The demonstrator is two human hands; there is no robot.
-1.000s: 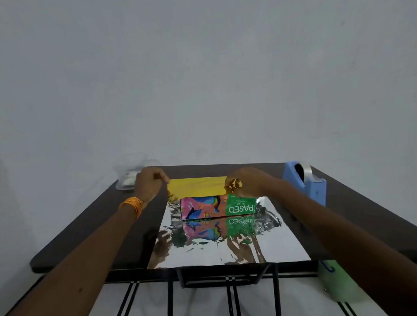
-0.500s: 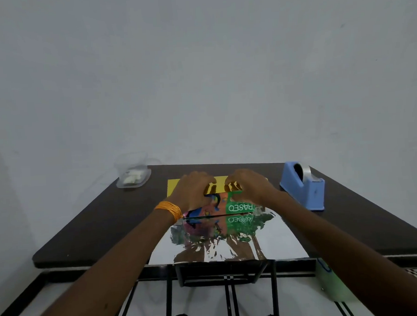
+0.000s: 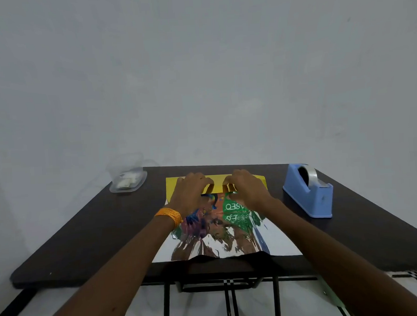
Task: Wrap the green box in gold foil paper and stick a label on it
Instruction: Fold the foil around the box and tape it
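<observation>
The green box (image 3: 232, 207), printed with a colourful picture and white letters, lies in the middle of the gold foil paper (image 3: 275, 247), whose shiny side faces up and mirrors the box. The foil's far edge is folded toward me over the box and shows its yellow-gold side. My left hand (image 3: 191, 193), with an orange band on its wrist, and my right hand (image 3: 249, 190) sit side by side on the box's far edge. The curled fingers of each pinch that folded foil flap. Much of the box is hidden under my hands.
A blue tape dispenser (image 3: 308, 193) stands at the right of the dark table (image 3: 85, 232). A clear plastic container (image 3: 128, 182) with small white pieces sits at the far left corner. The foil's near edge reaches the table's front edge.
Both hands came together from the foil's far corners toward the middle, pulling the far flap of foil over the box's far edge. The foil's near part now lies more wrinkled.
</observation>
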